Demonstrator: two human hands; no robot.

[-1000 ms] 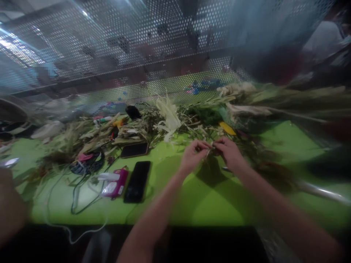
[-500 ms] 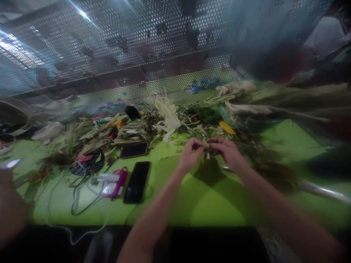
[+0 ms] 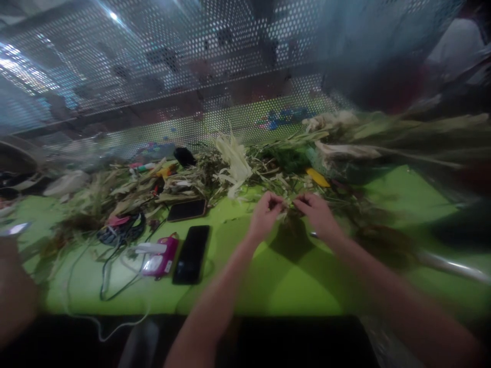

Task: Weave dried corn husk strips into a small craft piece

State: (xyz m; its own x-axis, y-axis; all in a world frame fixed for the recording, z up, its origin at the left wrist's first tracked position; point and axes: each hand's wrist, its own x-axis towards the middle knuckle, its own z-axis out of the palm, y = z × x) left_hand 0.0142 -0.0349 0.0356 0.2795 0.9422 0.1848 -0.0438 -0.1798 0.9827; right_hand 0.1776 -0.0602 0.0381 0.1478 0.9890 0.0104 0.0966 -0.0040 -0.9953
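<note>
Just above the green table (image 3: 284,296), my left hand (image 3: 265,215) pinches a small pale piece of dry husk (image 3: 287,208) between thumb and fingers. My right hand (image 3: 315,213) is closed in a pinch at the other side of the same piece, fingertips a short way from the left ones. The piece is blurred, so its exact shape is unclear. Behind the hands stands a bunch of pale corn husk (image 3: 233,163). A small metallic tip (image 3: 314,234) shows beside my right hand; the rest of it is hidden.
Left of my arms lie a black phone (image 3: 192,254), a second phone (image 3: 187,210) and a pink device (image 3: 165,258) with cables. Dried leaves (image 3: 130,186) heap along a perforated metal screen (image 3: 230,56). A person's arm (image 3: 15,291) is at the left edge.
My hands have drawn slightly apart, the right one moving a little to the right. The small husk piece between them looks less bunched.
</note>
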